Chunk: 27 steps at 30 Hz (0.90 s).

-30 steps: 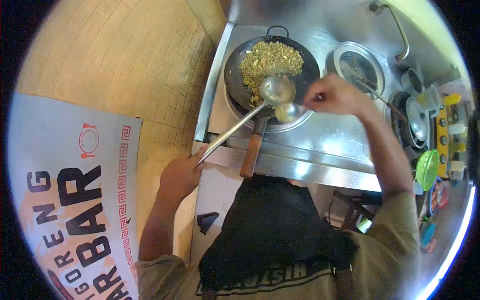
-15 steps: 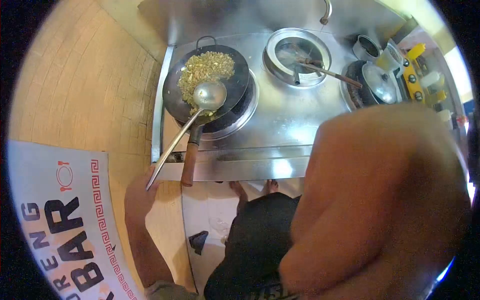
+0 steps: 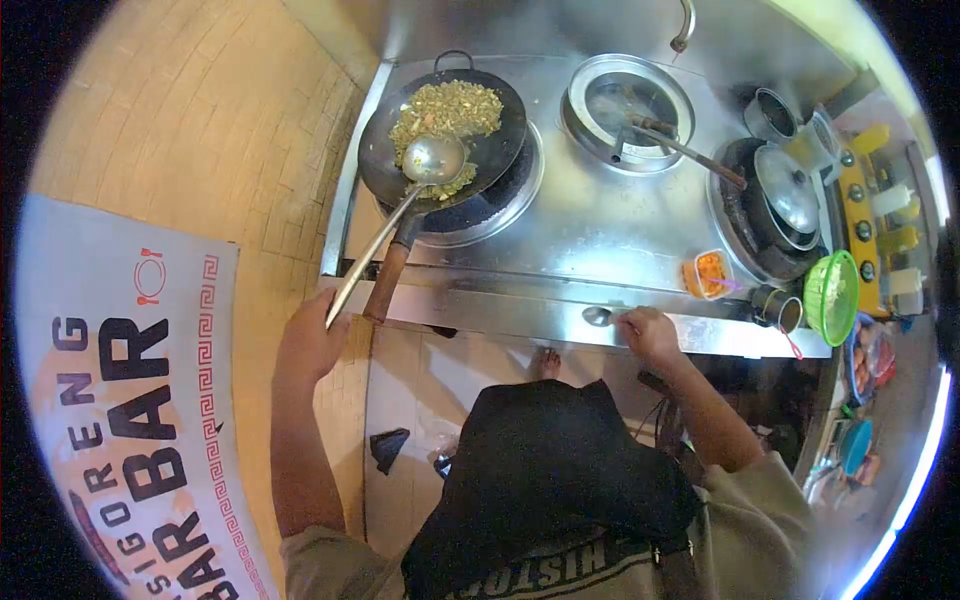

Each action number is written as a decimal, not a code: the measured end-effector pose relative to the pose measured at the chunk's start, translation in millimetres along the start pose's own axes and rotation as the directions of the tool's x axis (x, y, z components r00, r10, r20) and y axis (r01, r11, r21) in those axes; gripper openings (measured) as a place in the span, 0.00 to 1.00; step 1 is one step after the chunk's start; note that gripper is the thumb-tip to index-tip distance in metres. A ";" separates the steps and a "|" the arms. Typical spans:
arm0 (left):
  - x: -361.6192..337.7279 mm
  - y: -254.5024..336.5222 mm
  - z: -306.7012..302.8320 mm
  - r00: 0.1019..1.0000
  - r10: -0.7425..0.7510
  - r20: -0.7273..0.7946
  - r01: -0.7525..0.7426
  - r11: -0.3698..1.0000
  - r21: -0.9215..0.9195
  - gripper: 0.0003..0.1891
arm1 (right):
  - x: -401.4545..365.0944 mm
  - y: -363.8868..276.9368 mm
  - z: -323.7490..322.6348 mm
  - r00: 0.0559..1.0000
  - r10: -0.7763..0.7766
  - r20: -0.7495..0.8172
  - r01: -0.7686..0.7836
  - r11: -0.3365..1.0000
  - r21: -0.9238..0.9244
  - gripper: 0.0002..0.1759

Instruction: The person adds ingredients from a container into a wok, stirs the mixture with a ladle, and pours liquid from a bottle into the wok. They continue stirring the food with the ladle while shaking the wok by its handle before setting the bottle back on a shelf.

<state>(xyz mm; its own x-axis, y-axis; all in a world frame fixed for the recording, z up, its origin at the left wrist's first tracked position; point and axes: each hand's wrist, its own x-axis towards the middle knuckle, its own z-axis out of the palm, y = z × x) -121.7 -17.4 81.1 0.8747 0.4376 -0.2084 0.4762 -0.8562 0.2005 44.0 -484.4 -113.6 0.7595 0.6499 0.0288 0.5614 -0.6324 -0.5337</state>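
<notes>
A dark wok (image 3: pixel 497 140) with a wooden handle (image 3: pixel 387 284) sits on the left burner and holds a heap of fried rice (image 3: pixel 455 108). My left hand (image 3: pixel 312 335) is closed round the end of a long metal ladle (image 3: pixel 435 160), whose bowl rests on the rice. Over the counter's front edge, my right hand (image 3: pixel 650 335) pinches a small metal spoon (image 3: pixel 597 316), its bowl pointing left. To the right of that hand are a container of orange food (image 3: pixel 708 274) and a metal cup (image 3: pixel 778 309).
A round metal basin (image 3: pixel 628 112) with a long-handled tool stands at the back centre, under a faucet (image 3: pixel 683 38). A lidded pot (image 3: pixel 788 190), a green basket (image 3: pixel 832 297) and several bottles are on the right. A printed banner (image 3: pixel 150 400) hangs at left.
My right arm, which was raised close to the camera, is now lowered, and my right hand shows with the spoon. The view has shifted, with the wok and counter appearing further right.
</notes>
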 end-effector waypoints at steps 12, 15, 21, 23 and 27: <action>-15.5 38.7 84.1 0.996 -0.087 -0.036 0.041 0.747 -0.664 0.22 | 47.9 -91.4 21.6 0.960 0.279 -0.003 -0.237 0.823 0.517 0.33; -18.7 77.5 144.3 0.988 -0.117 -0.097 -0.011 0.581 -0.814 0.23 | 120.7 -183.8 43.5 0.909 0.151 0.388 -0.416 0.343 0.842 0.39; -16.6 106.4 130.4 0.969 0.246 0.033 -0.014 0.184 -0.983 0.25 | 153.5 -205.2 -2.3 0.941 0.225 0.252 -0.333 0.748 0.574 0.36; 31.1 78.1 147.7 0.890 0.300 0.343 0.385 -0.094 -0.918 0.28 | 133.8 -222.0 -46.8 0.978 0.184 0.096 -0.207 0.890 0.407 0.35; 122.8 79.8 124.9 0.894 0.126 0.431 0.397 -0.671 -0.627 0.34 | 127.2 -274.5 -129.2 0.990 0.133 -0.039 -0.137 0.980 -0.142 0.37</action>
<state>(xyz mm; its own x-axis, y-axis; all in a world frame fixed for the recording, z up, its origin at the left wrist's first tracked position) 12.4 -66.3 -48.0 0.8027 0.1649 -0.5731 0.0842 0.9200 0.3827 29.0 -282.5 145.8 0.8395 0.5432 -0.0093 0.4931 -0.7689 -0.4070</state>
